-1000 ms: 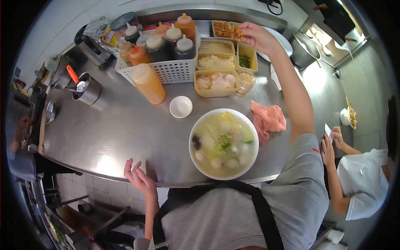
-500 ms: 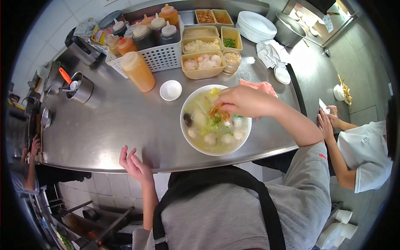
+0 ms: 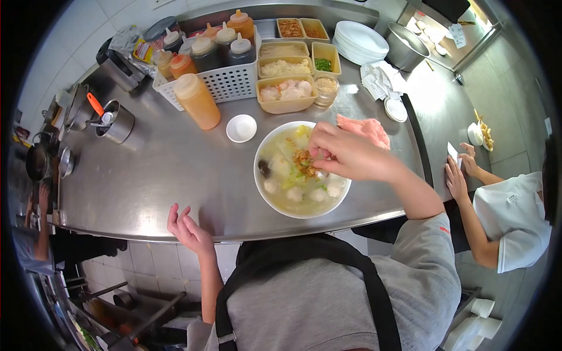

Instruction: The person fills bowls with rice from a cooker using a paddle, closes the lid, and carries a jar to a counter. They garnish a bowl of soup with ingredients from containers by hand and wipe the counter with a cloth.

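A white bowl of cloudy soup stands near the counter's front edge, with pale balls, cabbage and a dark mushroom-like piece in it. Crisp brown fried bits lie in a small heap on the soup, with some green bits beside them. My right hand is over the bowl's right side, its fingers pinched together next to the heap; what they hold, if anything, is hidden. Off the counter's front edge, my left hand is open with fingers apart and nothing in it. A small white dish sits behind the bowl.
A white basket of sauce bottles, an orange sauce bottle and topping tubs line the back. Stacked plates, a pink cloth and a metal pot are around. A co-worker's hands are at right.
My right hand has shifted slightly right and down, with its fingers drawn back from the brown bits, which now show more fully on the soup. My left hand has hardly moved.
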The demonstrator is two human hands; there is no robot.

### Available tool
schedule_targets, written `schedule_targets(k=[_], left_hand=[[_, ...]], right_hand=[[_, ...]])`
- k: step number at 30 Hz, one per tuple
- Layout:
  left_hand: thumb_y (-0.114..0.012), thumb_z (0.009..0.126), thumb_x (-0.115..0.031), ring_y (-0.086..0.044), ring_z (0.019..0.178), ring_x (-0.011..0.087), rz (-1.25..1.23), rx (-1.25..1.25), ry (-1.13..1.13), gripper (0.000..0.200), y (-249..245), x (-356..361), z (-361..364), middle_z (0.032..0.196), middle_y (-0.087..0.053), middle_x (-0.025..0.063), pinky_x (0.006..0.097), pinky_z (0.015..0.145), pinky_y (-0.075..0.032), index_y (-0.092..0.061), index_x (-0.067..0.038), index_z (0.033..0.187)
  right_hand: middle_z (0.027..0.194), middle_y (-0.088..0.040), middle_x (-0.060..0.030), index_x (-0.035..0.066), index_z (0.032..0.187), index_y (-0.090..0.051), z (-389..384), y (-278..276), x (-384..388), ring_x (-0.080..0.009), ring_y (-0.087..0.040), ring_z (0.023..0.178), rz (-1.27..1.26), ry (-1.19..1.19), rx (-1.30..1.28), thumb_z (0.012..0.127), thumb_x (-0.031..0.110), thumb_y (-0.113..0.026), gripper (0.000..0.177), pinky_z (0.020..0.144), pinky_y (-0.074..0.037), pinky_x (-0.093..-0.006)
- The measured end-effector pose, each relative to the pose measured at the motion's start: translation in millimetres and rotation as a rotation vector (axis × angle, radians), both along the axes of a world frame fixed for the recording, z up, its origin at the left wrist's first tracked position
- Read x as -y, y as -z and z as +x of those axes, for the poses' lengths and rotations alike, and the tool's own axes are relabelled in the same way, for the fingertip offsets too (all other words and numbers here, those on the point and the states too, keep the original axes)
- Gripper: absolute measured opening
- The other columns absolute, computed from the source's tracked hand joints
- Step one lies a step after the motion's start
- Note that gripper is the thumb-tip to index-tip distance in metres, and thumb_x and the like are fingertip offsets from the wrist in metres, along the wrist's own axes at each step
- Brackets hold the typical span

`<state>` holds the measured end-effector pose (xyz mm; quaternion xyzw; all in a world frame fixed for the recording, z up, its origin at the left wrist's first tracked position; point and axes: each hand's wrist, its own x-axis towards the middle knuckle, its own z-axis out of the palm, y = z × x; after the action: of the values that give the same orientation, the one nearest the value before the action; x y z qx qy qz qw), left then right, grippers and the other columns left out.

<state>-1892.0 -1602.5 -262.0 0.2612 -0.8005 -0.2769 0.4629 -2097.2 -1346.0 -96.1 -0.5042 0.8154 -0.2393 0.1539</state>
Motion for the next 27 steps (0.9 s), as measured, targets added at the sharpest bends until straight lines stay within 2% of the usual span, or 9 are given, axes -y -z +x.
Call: schedule_targets(k=[6,8,10,14,17,19,23,25,27], left_hand=[[-0.037,0.089,-0.01,-0.039,0.109,0.0264,-0.015,0.023,0.054,0.027,-7,2,-7,0.117,-0.045,0.0152,0.0357,0.089,-0.035,-0.057,0.007,0.089],[-0.038,0.089,-0.012,-0.042,0.108,0.0282,-0.036,0.0,0.155,0.026,-33,2,-20,0.115,-0.046,0.017,0.0368,0.09,-0.035,-0.056,0.006,0.094],[-0.046,0.084,-0.007,-0.047,0.104,0.0297,-0.135,0.03,0.401,0.022,-78,-2,-53,0.11,-0.05,0.0169,0.0375,0.089,-0.036,-0.053,0.002,0.102],[-0.061,0.075,-0.013,-0.052,0.096,0.0301,-0.443,0.17,1.143,0.034,-169,-88,-171,0.103,-0.055,0.0137,0.0361,0.082,-0.042,-0.053,-0.004,0.107],[-0.055,0.08,-0.023,-0.055,0.087,0.0281,-0.709,0.446,1.454,0.028,-121,-166,-279,0.097,-0.058,0.0127,0.0346,0.073,-0.045,-0.057,-0.004,0.101],[-0.056,0.077,-0.026,-0.058,0.071,0.0279,-0.981,1.226,1.364,0.026,-104,-213,-319,0.081,-0.062,0.0123,0.0336,0.064,-0.047,-0.061,-0.003,0.09],[-0.056,0.072,-0.028,-0.058,0.06,0.0283,-0.879,0.931,1.575,0.028,-33,-228,-366,0.067,-0.062,0.0102,0.0335,0.06,-0.047,-0.063,-0.003,0.081],[-0.055,0.072,-0.031,-0.059,0.071,0.0263,-0.747,1.626,1.446,0.032,-59,-235,-361,0.076,-0.063,0.0116,0.0332,0.065,-0.047,-0.063,-0.004,0.088],[-0.055,0.074,-0.032,-0.059,0.076,0.0253,-0.924,1.454,1.567,0.035,-55,-226,-377,0.083,-0.062,0.0124,0.0333,0.068,-0.047,-0.06,-0.004,0.094]], right_hand=[[0.089,-0.057,-0.0072,0.009,0.103,-0.059,3,44,-23,-0.0245,-0.05,0.089,-0.157,-0.269,-0.064,0.079,0.008,-0.054,0.024,0.078,-0.041,-0.0317],[0.09,-0.057,-0.0112,0.008,0.106,-0.057,-19,46,-53,-0.0274,-0.051,0.09,-0.528,-0.14,-0.063,0.077,0.007,-0.056,0.029,0.081,-0.042,-0.0327],[0.088,-0.057,-0.0104,0.007,0.093,-0.064,-19,23,-82,-0.0273,-0.053,0.09,-0.367,0.62,0.019,0.072,0.007,-0.056,0.022,0.075,-0.044,-0.0374],[0.085,-0.057,-0.0125,0.005,0.084,-0.064,-71,149,-111,-0.0305,-0.054,0.092,-0.162,0.756,-0.429,0.069,0.007,-0.06,0.016,0.079,-0.044,-0.037],[0.086,-0.053,-0.0138,0.004,0.085,-0.064,-82,155,-117,-0.0263,-0.054,0.083,-0.38,0.627,-0.272,0.068,0.004,-0.063,0.017,0.068,-0.045,-0.0339],[0.088,-0.053,-0.0139,0.003,0.087,-0.062,-75,154,-115,-0.0269,-0.054,0.083,-0.384,0.695,-0.235,0.068,0.004,-0.063,0.018,0.067,-0.045,-0.0342],[0.099,-0.054,-0.0154,0.001,0.094,-0.058,-71,150,-109,-0.0327,-0.052,0.095,-0.488,0.838,-0.195,0.074,0.006,-0.057,0.021,0.08,-0.044,-0.0366],[0.102,-0.053,-0.0158,0.0,0.097,-0.056,-68,151,-109,-0.0326,-0.052,0.095,-0.473,0.829,-0.206,0.074,0.006,-0.056,0.023,0.079,-0.044,-0.0363],[0.104,-0.052,-0.017,0.0,0.099,-0.055,-69,153,-110,-0.0333,-0.05,0.098,-0.502,0.779,-0.261,0.075,0.005,-0.054,0.024,0.082,-0.042,-0.0375]])
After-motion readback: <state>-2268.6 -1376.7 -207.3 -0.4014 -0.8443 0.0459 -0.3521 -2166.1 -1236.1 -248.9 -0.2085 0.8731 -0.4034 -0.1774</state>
